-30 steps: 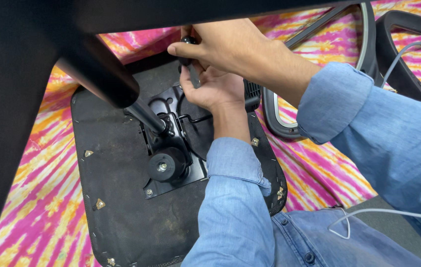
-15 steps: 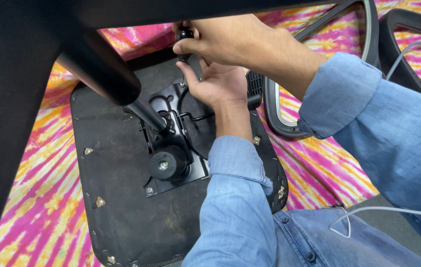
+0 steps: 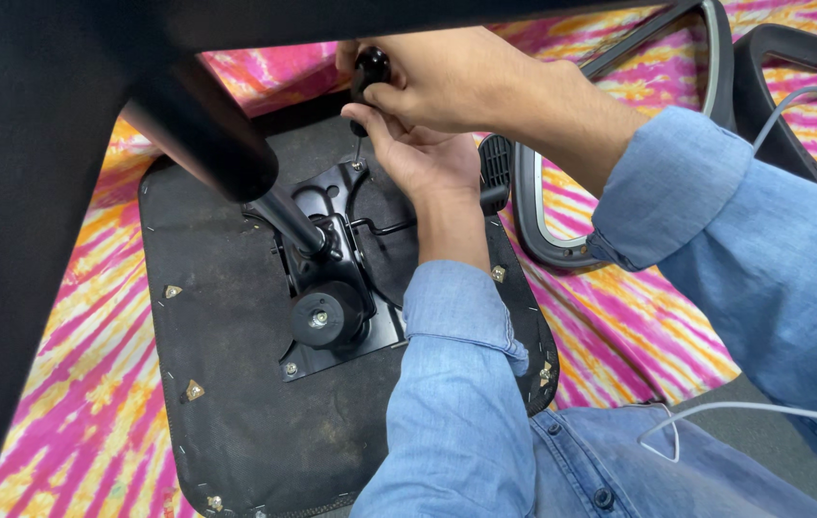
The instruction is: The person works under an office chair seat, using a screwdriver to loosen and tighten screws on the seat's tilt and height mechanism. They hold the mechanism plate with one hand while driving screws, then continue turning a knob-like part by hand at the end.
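A black chair seat (image 3: 226, 403) lies upside down on a pink and orange cloth. A black metal mechanism plate (image 3: 327, 201) is bolted to it, with a round knob (image 3: 322, 317) and a column (image 3: 207, 134) rising toward me. My right hand (image 3: 466, 82) grips the black handle of a screwdriver (image 3: 370, 67), held upright. Its thin shaft points down at a screw on the plate's far corner. My left hand (image 3: 418, 163) sits just below, palm up, fingers beside the shaft near the tip.
A grey curved armrest frame (image 3: 533, 221) lies right of the seat, and a black frame (image 3: 792, 58) lies at the top right. A white cable (image 3: 763, 408) runs over my lap. The chair's dark base fills the left and top of the view.
My right hand has lifted and now shows the screwdriver handle standing upright. My left hand has turned palm up under it, by the shaft.
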Available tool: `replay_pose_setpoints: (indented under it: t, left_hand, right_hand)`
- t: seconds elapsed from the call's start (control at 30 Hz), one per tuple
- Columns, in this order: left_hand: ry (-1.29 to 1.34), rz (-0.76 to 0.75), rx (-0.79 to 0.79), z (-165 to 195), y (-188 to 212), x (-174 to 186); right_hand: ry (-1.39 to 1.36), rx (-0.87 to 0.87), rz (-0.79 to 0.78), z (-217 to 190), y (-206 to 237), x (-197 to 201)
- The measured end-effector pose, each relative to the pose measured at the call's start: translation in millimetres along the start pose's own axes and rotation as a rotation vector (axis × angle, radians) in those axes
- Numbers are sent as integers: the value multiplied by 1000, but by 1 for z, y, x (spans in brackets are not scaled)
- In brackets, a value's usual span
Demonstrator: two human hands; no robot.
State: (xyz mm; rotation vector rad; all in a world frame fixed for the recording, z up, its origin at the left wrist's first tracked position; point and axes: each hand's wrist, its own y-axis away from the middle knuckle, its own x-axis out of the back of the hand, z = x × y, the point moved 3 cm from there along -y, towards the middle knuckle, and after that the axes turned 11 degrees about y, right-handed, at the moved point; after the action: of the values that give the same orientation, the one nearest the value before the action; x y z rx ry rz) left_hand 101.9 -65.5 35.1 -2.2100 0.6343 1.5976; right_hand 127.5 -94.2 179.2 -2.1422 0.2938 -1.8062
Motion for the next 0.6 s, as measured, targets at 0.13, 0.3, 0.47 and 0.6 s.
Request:
replay_pose_setpoints:
  t: [0.13, 0.3, 0.47, 0.6]
  left_hand:
    - [156, 1, 60, 0, 8, -8]
    - [151, 57, 51, 3, 12, -17]
    - [87, 158, 18, 2, 12, -18]
    - [-40, 217, 14, 4, 9, -16]
  right_hand:
    - [-26, -60, 44, 1, -1, -3]
    - [84, -255, 4, -1, -9, -6]
    - [85, -72, 79, -10, -9, -2]
    - [-16, -45, -24, -5, -3, -2]
